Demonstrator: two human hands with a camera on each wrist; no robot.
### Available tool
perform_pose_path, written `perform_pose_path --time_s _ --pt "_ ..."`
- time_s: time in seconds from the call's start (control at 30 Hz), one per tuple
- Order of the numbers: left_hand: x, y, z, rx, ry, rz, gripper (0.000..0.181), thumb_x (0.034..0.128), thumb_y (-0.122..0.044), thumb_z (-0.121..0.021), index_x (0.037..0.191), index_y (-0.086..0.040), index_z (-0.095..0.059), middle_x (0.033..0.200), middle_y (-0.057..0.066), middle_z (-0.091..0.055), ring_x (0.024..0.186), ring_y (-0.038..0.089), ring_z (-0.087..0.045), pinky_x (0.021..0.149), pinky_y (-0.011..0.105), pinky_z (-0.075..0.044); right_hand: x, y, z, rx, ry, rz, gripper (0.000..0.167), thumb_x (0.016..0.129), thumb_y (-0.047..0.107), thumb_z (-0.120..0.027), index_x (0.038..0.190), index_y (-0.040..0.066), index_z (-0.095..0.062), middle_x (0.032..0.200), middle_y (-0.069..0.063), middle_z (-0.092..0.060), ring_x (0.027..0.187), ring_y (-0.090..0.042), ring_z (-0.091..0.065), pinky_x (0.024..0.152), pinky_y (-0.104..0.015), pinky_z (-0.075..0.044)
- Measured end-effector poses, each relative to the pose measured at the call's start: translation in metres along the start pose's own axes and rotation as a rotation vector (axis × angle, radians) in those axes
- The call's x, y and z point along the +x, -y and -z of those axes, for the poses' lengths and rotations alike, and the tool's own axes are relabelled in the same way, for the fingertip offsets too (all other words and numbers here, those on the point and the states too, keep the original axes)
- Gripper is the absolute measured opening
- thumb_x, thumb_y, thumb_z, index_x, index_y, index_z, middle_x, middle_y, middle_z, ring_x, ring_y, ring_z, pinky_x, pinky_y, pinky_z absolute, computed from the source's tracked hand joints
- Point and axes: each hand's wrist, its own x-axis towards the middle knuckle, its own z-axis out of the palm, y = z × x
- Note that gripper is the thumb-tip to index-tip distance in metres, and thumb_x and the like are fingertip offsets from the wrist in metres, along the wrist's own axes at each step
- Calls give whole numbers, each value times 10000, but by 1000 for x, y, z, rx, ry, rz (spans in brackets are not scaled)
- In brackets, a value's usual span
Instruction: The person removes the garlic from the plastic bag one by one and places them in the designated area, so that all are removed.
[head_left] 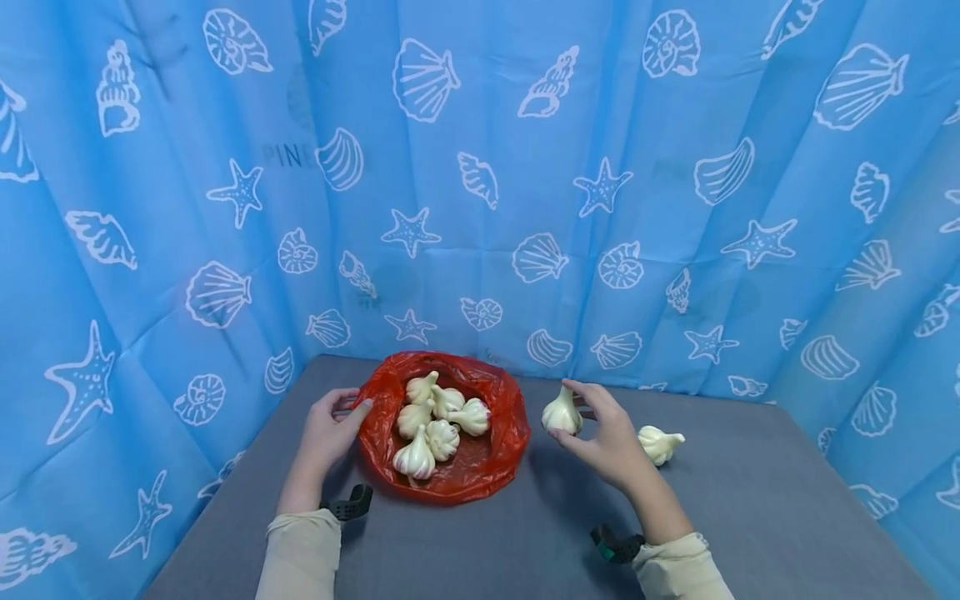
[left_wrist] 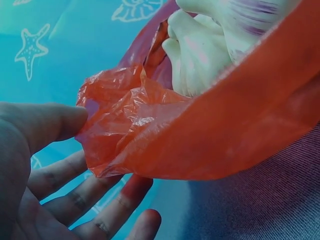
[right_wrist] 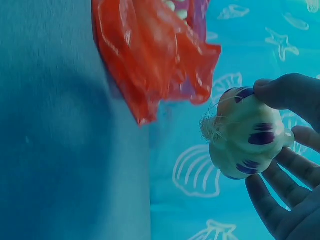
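A red plastic bag (head_left: pixel 519 433) with its mouth rolled open stands on the table, holding several white garlic bulbs (head_left: pixel 415 457). At the bag's left edge, my left hand (head_left: pixel 328 435) holds the rim; the left wrist view has the thumb (left_wrist: pixel 55 125) on one side of the crumpled plastic (left_wrist: pixel 145 135) and fingers on the other. To the right of the bag, my right hand (head_left: pixel 611 437) grips one garlic bulb (head_left: pixel 562 413) above the table. In the right wrist view this bulb (right_wrist: pixel 247 132) shows purple streaks and thready roots, with thumb and fingertips around it.
Another garlic bulb (head_left: pixel 658 445) lies on the grey table (head_left: pixel 750 500), behind and right of my right hand. A blue curtain (head_left: pixel 495 125) with white shell prints hangs along the table's back and sides.
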Motion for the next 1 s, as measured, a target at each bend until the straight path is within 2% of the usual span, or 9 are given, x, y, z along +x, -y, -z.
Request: perform_pose_path --time_s 0.23,0.5,0.67,1.0 --pt "1 2 -1 19 -4 5 548 1055 -397 -634 1475 -53 -562 1402 234 -619 1238 391 -657 1049 550 -572 -1 -18 5 -42 6 -80 731 844 78 -889 1494 36 -557 1321 -183 -631 1180 -358 -674 951 -546 -616" --pt "2 3 -2 27 5 22 632 1036 -475 -654 1501 -64 -536 1427 234 -603 1266 399 -643 1069 561 -562 -2 -27 9 -38 22 -128 731 861 97 -878 1505 17 -540 1358 -210 -613 1206 -390 -658 982 -590 -593" --pt "3 1 -1 36 6 22 672 1012 -502 -681 1501 -66 -532 1433 231 -605 1261 395 -643 1062 552 -571 -4 -32 12 -62 19 -146 731 864 102 -878 1503 5 -536 1361 -226 -610 1206 -402 -652 981 -584 -597" --pt "1 0 0 28 14 31 628 1010 -421 -709 1499 -72 -529 1453 230 -589 1276 408 -622 1051 555 -578 -8 -43 13 -90 26 -156 719 860 85 -878 1486 -23 -542 1349 -243 -617 1199 -413 -648 969 -564 -605"
